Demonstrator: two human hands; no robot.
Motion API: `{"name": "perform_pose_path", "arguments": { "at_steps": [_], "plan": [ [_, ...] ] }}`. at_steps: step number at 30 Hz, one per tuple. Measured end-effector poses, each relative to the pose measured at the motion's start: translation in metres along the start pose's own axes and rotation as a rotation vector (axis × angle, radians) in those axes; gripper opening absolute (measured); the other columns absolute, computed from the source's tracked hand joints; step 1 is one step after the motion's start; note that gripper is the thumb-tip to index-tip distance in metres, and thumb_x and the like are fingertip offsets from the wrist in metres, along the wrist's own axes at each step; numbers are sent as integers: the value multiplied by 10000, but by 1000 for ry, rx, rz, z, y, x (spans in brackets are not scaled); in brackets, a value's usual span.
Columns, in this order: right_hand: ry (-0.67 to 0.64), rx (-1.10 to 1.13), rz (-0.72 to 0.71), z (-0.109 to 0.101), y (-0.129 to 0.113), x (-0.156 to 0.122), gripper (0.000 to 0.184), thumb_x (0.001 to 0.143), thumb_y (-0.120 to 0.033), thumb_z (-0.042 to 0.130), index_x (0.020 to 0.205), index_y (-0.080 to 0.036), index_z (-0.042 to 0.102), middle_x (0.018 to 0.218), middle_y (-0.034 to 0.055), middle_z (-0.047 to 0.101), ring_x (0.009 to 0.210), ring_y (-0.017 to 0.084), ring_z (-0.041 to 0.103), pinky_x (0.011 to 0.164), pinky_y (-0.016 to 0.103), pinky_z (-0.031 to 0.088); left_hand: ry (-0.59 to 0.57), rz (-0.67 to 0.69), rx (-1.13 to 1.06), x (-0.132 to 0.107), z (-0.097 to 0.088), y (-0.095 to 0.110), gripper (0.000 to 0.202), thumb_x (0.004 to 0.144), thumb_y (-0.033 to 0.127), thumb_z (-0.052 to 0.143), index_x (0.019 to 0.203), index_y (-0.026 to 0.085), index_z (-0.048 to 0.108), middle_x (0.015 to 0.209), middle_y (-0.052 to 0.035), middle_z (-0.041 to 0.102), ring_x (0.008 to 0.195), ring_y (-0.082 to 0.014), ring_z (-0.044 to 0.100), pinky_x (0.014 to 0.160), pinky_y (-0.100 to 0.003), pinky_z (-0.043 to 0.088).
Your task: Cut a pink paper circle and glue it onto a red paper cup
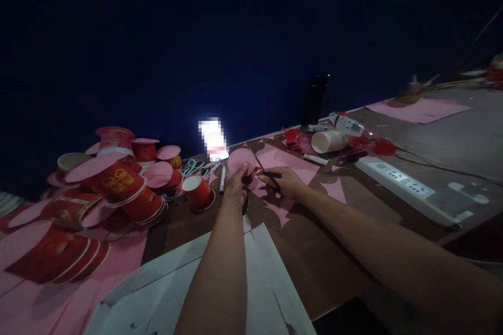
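Observation:
My left hand (236,188) is closed on a round pink paper disc (240,159), held up over the brown table (353,204). My right hand (285,180) grips black scissors (266,170) whose blades point up at the disc's right edge. Under both hands lie pink paper scraps (279,209) and a larger pink sheet (286,159). A single red paper cup (197,191) stands just left of my left hand.
A pile of red paper cups (113,183) with pink lids fills the left side. White paper (165,288) lies near me. Pens (222,178), light blue scissors (192,166), stacked white cups (329,141), a dark phone (314,99) and a white power strip (408,186) sit around.

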State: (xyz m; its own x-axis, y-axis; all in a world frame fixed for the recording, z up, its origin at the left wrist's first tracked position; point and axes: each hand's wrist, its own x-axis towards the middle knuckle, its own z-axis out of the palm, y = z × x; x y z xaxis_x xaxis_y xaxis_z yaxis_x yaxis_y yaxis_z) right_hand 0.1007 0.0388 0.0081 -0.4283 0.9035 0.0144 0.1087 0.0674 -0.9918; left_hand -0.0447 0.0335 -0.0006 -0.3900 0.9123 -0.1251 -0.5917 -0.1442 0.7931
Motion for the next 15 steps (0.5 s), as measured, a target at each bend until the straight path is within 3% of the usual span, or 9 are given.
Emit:
{"name": "perform_pose_path", "arguments": {
  "at_steps": [15],
  "plan": [
    [-4, 10, 31, 0, -2, 0, 543, 677, -500, 677, 1057, -112, 672, 482, -33, 534, 375, 58, 419, 329, 159, 322, 16, -2, -10, 0, 1, 0, 356, 549, 206, 757, 850, 131, 582, 692, -15, 638, 524, -111, 595, 487, -205, 443]
  ]
}}
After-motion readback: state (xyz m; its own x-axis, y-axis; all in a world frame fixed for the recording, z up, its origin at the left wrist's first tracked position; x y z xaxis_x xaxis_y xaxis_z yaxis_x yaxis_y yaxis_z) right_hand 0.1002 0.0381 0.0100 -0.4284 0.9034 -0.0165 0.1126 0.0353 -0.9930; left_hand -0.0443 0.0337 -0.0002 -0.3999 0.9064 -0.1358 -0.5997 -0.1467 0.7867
